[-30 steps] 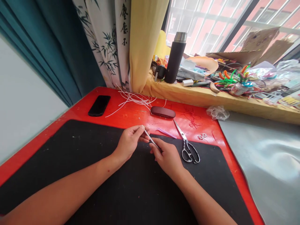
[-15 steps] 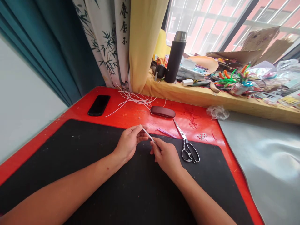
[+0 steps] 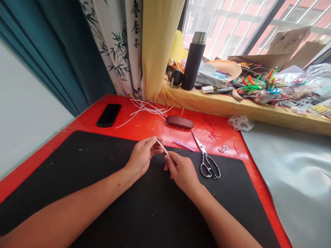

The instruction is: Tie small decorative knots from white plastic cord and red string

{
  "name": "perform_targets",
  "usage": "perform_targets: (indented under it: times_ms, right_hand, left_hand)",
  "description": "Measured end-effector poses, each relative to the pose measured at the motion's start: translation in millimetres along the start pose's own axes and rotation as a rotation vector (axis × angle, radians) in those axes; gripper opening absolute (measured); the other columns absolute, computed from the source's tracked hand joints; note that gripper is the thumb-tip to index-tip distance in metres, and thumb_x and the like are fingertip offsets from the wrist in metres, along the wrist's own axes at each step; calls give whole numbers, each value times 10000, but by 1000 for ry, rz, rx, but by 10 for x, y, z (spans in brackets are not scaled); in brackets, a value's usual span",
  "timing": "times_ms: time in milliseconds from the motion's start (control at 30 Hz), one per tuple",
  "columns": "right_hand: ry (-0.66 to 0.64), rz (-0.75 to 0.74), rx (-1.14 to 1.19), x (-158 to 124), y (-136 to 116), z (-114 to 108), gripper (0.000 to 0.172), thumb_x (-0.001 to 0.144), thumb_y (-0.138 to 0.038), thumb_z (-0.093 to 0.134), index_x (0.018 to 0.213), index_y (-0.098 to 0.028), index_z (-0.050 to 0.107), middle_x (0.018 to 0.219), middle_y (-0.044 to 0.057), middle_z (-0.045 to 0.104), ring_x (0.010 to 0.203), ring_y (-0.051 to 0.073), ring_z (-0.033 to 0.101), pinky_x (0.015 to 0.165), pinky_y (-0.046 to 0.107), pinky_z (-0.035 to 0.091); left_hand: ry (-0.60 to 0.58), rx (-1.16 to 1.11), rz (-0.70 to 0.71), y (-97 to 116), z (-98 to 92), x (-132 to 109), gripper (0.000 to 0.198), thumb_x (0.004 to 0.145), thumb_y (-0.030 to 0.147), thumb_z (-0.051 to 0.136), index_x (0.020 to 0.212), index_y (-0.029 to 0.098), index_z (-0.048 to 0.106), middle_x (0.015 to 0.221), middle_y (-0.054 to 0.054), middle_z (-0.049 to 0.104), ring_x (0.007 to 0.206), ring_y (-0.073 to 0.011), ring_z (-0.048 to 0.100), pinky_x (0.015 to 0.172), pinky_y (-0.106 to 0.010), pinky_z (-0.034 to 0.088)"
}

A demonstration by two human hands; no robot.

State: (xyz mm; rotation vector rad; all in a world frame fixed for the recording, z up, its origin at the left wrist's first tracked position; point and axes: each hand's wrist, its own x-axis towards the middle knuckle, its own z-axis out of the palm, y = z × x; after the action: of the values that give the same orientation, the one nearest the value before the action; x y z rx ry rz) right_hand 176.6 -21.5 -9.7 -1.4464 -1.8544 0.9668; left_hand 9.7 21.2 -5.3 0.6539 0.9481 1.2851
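Observation:
A thin white strip [image 3: 162, 146] is stretched between my two hands, above the far part of the black mat [image 3: 103, 206]. My left hand [image 3: 141, 155] pinches its upper end between thumb and finger. Its lower end is gripped by my right hand [image 3: 183, 171], whose fingers hide the tip. To the right of that hand lie scissors [image 3: 204, 155] with dark handles, blades slightly apart. A purple curved tool [image 3: 183, 145] rests just beyond my hands.
On the red table [image 3: 139, 128] lie a black phone [image 3: 109, 115], tangled white strips [image 3: 151, 108], a maroon case [image 3: 179, 122], red threads [image 3: 212, 131] and a crumpled plastic bag [image 3: 240, 123]. A dark thermos [image 3: 193, 62] stands on the cluttered windowsill [image 3: 207, 103].
Both hands hold the white strip as before. My right hand has shifted very slightly up and left along it; the other objects stay in place.

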Motion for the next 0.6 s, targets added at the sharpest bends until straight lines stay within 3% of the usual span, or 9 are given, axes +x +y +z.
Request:
perform_targets:
  times_ms: [167,267,433,600]
  right_hand:
    - [-55,38,180,8,5,-33,308,1064,-424,528,1146,-225,748,748,1,759,495,132,646,573,246,478]
    - [-89,92,400,17,14,-57,421,1037,-534,555,1191,-189,741,786,34,781,517,137,672,525,234,452]
    - [-159,205,661,35,-21,-106,592,980,-678,552,1106,-135,750,776,85,793,485,140,676,458,217,389]
    - [-177,278,767,44,-48,-131,541,915,-680,656,1009,-152,729,751,61,787,452,128,657,429,206,369]
  left_hand:
    - [-71,61,7,46,-23,37,337,812,428,828,871,98,796,789,-80,736,678,-147,694,616,-225,592]
    - [-98,97,23,85,-45,60,348,818,448,814,869,105,793,778,-78,737,647,-146,688,610,-235,581]
    - [-149,124,21,129,-49,69,380,804,489,823,846,114,778,751,-73,728,626,-145,674,601,-240,579]
    - [-183,94,24,137,-38,57,406,774,514,859,841,120,788,779,-70,736,626,-138,666,588,-236,591]
